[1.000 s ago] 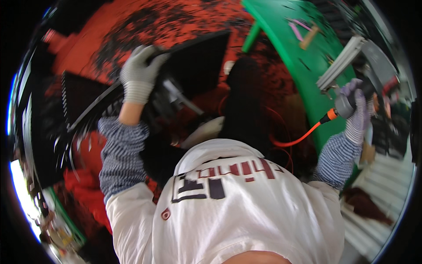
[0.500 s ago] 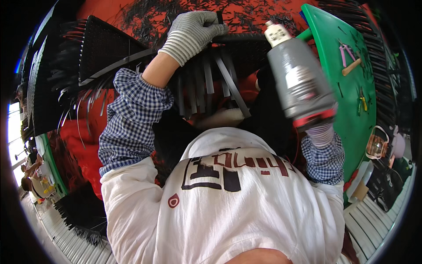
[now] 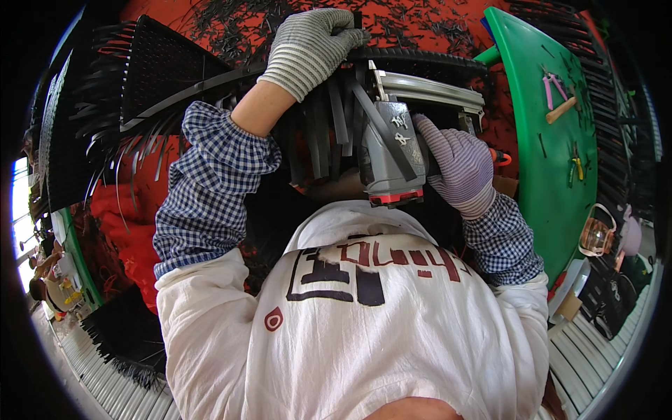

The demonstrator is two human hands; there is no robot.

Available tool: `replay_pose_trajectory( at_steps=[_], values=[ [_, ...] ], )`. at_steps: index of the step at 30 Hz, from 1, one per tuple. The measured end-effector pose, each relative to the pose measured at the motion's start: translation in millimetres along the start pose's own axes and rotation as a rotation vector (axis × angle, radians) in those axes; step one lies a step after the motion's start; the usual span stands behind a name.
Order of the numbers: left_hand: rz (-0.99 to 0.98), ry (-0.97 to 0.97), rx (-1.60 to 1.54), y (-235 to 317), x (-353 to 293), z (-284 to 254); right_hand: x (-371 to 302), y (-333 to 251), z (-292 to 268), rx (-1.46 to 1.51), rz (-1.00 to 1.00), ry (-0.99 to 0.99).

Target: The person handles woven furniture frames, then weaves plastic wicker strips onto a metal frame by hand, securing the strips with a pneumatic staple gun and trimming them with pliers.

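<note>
In a ribbed grey-and-white glove, my left hand (image 3: 311, 52) is closed, pinching a black flat strip (image 3: 358, 19) at the edge of a dark woven piece (image 3: 413, 57). My right hand (image 3: 462, 164), gloved in striped mauve, is wrapped round the handle of a grey staple gun (image 3: 393, 164). Its silver magazine (image 3: 434, 91) lies crosswise below the woven edge, and its nose end is close beneath my left fingers. Loose black strips (image 3: 336, 115) dangle from the piece beside the tool; one crosses in front of the tool's body.
A green board (image 3: 549, 175) at the right bears pink-handled pliers (image 3: 553, 87), a wooden handle (image 3: 561, 110) and yellow-green pliers (image 3: 576, 168). Black offcuts litter the red surface (image 3: 448, 21) ahead. At the left stands a black woven panel (image 3: 171, 66) with fringed strips. Red cloth (image 3: 122, 227) lies below it.
My right hand has swung the staple gun left and turned it, bringing it in under the woven edge near my left hand. The left hand keeps its pinch, shifted only slightly.
</note>
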State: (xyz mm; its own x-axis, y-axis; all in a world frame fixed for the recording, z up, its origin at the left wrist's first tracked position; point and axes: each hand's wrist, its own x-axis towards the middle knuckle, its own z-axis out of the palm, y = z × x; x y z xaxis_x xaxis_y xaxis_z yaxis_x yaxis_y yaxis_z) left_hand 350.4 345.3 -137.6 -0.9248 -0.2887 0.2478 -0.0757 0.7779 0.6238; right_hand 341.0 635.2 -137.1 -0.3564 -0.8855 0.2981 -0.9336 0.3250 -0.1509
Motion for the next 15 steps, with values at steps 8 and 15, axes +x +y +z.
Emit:
replay_pose_trajectory(
  at_steps=[8, 15],
  values=[
    [-0.055, -0.057, 0.012, 1, 5, -2, 4, 10, -4, 0.102, 0.108, 0.151],
    [-0.125, -0.198, -0.132, 24, 2, -26, 15, -8, -6, -0.012, -0.018, -0.073]
  ],
)
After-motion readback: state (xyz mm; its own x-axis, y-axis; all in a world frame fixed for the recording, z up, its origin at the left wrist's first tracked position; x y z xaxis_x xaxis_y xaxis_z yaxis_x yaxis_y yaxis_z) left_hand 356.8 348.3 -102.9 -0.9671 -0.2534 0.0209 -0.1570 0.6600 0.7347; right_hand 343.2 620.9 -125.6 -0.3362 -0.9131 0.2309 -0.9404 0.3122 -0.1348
